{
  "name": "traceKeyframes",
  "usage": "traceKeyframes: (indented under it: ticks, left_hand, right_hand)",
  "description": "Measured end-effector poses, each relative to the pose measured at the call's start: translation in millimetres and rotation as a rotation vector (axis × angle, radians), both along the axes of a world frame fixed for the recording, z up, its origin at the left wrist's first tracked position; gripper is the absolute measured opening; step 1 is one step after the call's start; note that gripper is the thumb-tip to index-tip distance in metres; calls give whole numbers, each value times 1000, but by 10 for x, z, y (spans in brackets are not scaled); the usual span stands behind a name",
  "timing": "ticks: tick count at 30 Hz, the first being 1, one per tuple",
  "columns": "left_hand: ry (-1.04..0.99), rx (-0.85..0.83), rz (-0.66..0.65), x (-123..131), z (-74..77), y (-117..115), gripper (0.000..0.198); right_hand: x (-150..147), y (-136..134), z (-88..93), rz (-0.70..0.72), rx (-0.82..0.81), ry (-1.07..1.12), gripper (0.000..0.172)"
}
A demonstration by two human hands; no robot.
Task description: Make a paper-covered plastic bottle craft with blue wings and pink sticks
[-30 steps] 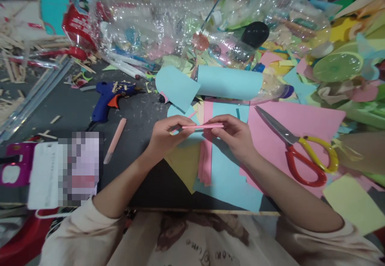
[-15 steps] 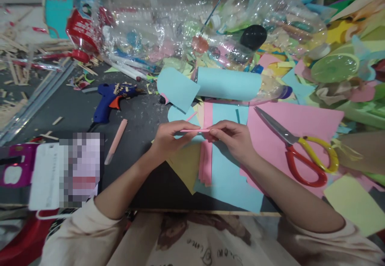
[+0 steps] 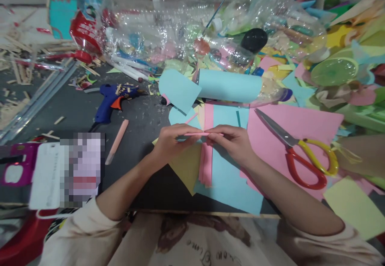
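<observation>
Pink strip [image 3: 192, 134] pinched at its middle between both hands, above the papers.
The left hand [image 3: 172, 140] and right hand [image 3: 233, 140] each grip it narrowly between thumb and fingers, fingertips nearly meeting, so its ends reach outward past the thumbs toward each palm. Its long axis runs left to right, about level and parallel to the table's [image 3: 150, 192] near edge, crosswise to the loose strips [image 3: 205, 166] below on the blue sheet [image 3: 231, 182]; scissors [image 3: 300, 150] lie to the right.

left hand [image 3: 172, 141], right hand [image 3: 232, 141] — pinching pink strip [image 3: 191, 134] | scissors [image 3: 295, 141] — on pink paper [image 3: 315, 123] | blue glue gun [image 3: 105, 102] at left
</observation>
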State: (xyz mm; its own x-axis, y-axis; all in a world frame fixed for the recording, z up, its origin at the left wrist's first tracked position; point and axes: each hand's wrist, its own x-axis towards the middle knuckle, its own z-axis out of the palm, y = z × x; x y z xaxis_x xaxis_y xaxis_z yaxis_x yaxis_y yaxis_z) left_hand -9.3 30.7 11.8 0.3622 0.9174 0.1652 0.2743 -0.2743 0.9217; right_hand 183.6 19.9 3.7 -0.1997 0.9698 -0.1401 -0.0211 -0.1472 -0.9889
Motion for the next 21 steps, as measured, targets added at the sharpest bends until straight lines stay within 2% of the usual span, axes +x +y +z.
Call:
traceKeyframes:
  ticks: [4,9,14,21]
  left_hand:
    - [10,-11,37,-12,4,19,28]
    - [-8,15,59,-13,-16,5,23]
    - [66,132,26,-2,-35,-7,16]
    - [226,307,-51,36,-58,-26,11]
  right_hand:
    - [-7,-2,6,-40,-5,19,26]
    - [-25,5,31,-99,-11,40,26]
    - [-24,34,37,-182,-5,67,23]
    - [2,60,7,-140,-55,202,21]
